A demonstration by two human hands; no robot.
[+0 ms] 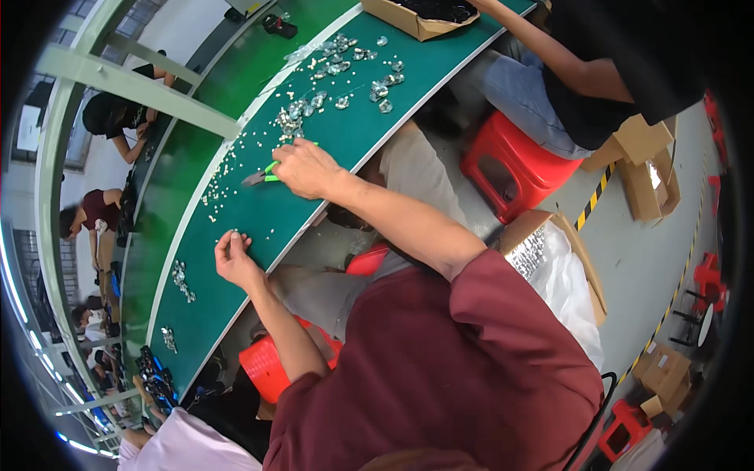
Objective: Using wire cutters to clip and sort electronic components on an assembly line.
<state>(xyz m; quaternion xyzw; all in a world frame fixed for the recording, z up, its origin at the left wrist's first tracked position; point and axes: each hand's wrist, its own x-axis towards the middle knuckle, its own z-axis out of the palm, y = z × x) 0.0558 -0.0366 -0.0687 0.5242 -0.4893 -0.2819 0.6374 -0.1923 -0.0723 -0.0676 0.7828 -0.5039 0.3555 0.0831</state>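
Observation:
My right hand (309,168) is wrapped round a pair of pliers (255,178) with bright green handles, their grey jaws pointing left over the green tabletop (314,141). Nearer the table's front edge, my left hand (238,257) has its thumb and fingertips pinched together. Whatever is between them is too small to make out. Small pale pieces (216,188) lie scattered left of the pliers. Beyond my right hand sits a heap of clear, glassy pieces (292,118), mixed with more of the pale bits.
Linked clear pieces (181,281) lie at the table's left. Farther along stands an open cardboard box (424,23) beside a co-worker's arm. Red stools (518,169) and a lined carton (561,267) are to the right. A pale metal post (149,90) rises behind the table.

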